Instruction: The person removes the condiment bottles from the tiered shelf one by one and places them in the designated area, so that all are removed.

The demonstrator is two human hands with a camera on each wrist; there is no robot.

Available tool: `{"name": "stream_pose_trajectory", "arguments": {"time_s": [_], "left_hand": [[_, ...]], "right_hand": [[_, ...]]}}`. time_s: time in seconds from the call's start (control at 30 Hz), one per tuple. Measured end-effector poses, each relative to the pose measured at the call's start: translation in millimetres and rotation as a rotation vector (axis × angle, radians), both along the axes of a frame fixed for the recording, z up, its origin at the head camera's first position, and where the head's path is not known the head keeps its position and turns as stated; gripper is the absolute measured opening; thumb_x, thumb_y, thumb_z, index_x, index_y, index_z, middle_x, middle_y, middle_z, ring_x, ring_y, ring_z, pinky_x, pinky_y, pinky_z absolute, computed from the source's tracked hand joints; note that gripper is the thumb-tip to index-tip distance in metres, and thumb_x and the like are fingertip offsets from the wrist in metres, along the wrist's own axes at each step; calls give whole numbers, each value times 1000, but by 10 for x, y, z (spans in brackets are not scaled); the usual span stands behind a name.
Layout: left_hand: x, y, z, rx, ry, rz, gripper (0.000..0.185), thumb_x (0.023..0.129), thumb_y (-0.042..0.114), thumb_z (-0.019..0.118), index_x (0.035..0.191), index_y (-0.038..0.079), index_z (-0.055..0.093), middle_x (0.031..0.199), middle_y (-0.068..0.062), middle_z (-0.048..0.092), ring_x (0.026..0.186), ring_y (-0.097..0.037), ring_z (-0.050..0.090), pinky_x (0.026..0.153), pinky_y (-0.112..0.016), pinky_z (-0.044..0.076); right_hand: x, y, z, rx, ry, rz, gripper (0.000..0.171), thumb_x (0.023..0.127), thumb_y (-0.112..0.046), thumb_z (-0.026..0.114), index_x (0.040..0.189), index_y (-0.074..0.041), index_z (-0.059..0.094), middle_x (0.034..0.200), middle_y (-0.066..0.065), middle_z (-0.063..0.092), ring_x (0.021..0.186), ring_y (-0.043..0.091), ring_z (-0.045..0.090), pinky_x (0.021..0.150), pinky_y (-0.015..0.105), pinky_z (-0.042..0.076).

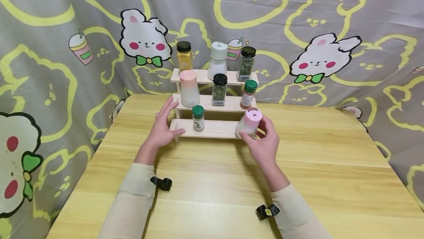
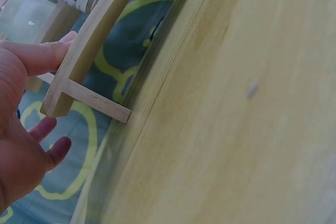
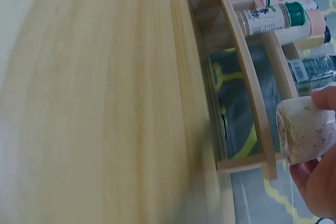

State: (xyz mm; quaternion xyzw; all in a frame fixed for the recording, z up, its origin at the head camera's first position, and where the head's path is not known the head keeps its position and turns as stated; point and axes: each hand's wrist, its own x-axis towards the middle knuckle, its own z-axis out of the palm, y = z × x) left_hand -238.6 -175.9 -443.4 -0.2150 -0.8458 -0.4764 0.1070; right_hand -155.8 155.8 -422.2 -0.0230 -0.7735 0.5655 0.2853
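Note:
At the right end of a three-tier wooden rack (image 1: 218,129), my right hand (image 1: 265,145) holds a glass seasoning jar with a pink cap (image 1: 253,118), thumb in front and fingers behind. The jar tilts over the bottom tier; in the right wrist view the jar's base (image 3: 302,132) faces the camera, with pale contents. My left hand (image 1: 161,126) is at the rack's left end, its thumb over the bottom tier and its fingers spread. A green-capped spice bottle (image 1: 198,118) stands left of centre on that tier.
The middle tier carries a peach-capped jar (image 1: 190,90), a black-capped herb bottle (image 1: 219,90) and a green-capped bottle (image 1: 248,94). On top stand a yellow spice bottle (image 1: 184,58), a white-capped jar (image 1: 218,61) and another herb bottle (image 1: 246,64). A patterned curtain (image 1: 265,21) hangs behind the wooden table (image 1: 212,194).

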Motion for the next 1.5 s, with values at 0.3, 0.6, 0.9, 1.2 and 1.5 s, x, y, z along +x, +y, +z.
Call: {"name": "stream_pose_trajectory", "arguments": {"time_s": [0.3,0.6,0.9,1.2,1.5], "left_hand": [[-4,0,15,23,7,-9,96,69,-3,89,151,14,41,165,2,14,148,-30,13,114,-59,12],[-9,-9,15,27,13,-14,97,69,-3,89,151,14,41,165,1,15,148,-30,14,113,-60,14],[-11,-11,10,20,16,-11,97,69,-2,89,151,14,40,165,1,14,148,-28,14,114,-58,9],[1,-4,-25,12,-17,-3,96,72,1,88,153,17,39,165,7,12,147,-29,13,110,-59,26],[-11,-11,-13,0,-2,1,96,72,0,88,153,17,39,166,4,12,147,-28,14,112,-59,19]], "right_hand": [[158,30,240,-7,-18,-64,65,71,0,89,130,-3,61,120,9,65,104,23,61,86,46,54],[239,90,362,6,-30,-102,62,73,5,85,130,2,59,120,15,64,105,25,61,87,52,52],[13,382,-2,-20,-12,-150,68,72,-5,90,133,-10,60,120,3,65,104,17,60,86,36,55],[-58,491,-100,-36,-37,-182,69,72,-10,91,133,-15,61,120,-1,64,105,16,60,86,31,54],[-63,420,120,-46,-36,-202,65,74,5,84,133,-2,58,122,12,63,107,26,59,91,45,52]]}}
